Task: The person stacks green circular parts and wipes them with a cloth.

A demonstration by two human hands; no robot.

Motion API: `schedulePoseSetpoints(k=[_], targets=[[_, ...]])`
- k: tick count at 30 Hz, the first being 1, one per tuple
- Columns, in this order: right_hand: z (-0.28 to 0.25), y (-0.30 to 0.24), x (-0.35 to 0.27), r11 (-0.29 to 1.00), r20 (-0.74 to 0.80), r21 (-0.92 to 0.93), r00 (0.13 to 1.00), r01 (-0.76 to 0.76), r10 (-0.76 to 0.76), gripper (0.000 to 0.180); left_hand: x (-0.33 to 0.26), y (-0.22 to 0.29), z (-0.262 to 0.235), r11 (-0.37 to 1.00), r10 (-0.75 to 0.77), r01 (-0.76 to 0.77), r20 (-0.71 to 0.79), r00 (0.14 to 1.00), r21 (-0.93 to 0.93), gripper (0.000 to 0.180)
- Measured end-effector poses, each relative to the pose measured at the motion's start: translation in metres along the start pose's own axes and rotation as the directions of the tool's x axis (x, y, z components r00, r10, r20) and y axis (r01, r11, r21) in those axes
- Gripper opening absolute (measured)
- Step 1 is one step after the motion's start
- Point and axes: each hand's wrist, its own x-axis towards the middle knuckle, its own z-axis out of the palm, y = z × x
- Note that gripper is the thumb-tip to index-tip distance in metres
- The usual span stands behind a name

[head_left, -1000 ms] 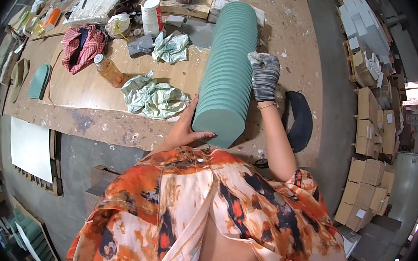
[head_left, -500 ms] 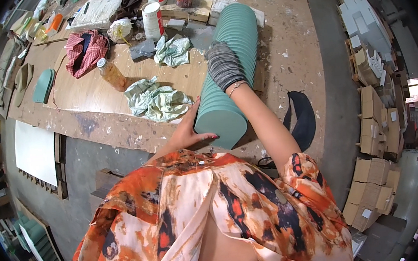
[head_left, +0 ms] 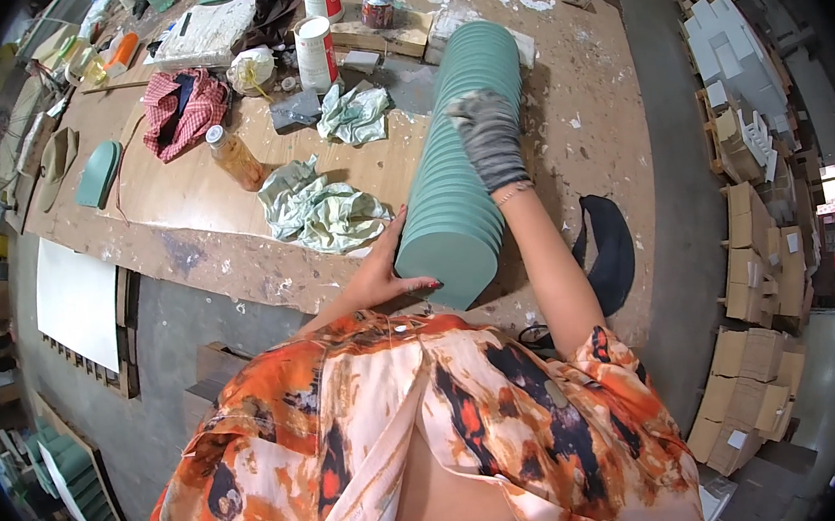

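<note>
A long green ribbed half-cylinder block (head_left: 455, 177) lies on the wooden workbench (head_left: 180, 198), its flat end facing me. My left hand (head_left: 388, 268) is bare and presses against the block's near left side, fingers spread on the end face. My right hand (head_left: 488, 138), in a grey knitted glove, rests flat on top of the ribbed surface about halfway along the block. Neither hand grips a tool.
Crumpled pale green rags (head_left: 317, 205), an amber bottle (head_left: 232, 156), a white can (head_left: 315, 54), a red checked cloth (head_left: 184, 107) and a small green arch piece (head_left: 96, 174) lie on the bench. A black cap (head_left: 610, 252) sits by the block. Cardboard boxes (head_left: 754, 258) line the right.
My gloved right hand has slid along the block's ribbed top away from me, from near the close end toward the middle. My left hand has stayed at the near end.
</note>
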Motion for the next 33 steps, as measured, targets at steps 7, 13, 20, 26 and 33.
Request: schedulePoseSetpoints(k=[7,13,20,26,33], targets=[[-0.016,0.030,-0.057,0.773,-0.193,0.473,0.806,-0.424,0.560,0.015,0.000,0.001,0.001,0.999,0.016,-0.017,0.016,1.000,0.031,0.117],[0.003,0.045,-0.122,0.231,0.055,0.887,0.588,-0.400,0.807,0.012,0.003,0.006,0.003,1.000,-0.006,0.006,0.023,1.000,-0.023,0.118],[-0.011,0.058,-0.093,0.505,-0.180,0.823,0.723,-0.261,0.667,0.013,0.007,0.005,0.004,0.995,-0.056,0.061,0.062,0.997,-0.075,0.117],[-0.014,0.035,-0.061,0.781,-0.300,0.508,0.775,-0.364,0.556,0.010,0.000,0.003,0.004,0.997,-0.070,0.072,0.033,0.997,-0.037,0.110],[-0.012,0.045,-0.080,0.609,-0.190,0.704,0.729,-0.366,0.657,0.016,0.004,0.008,0.002,0.998,-0.049,0.050,0.029,0.998,-0.050,0.112]])
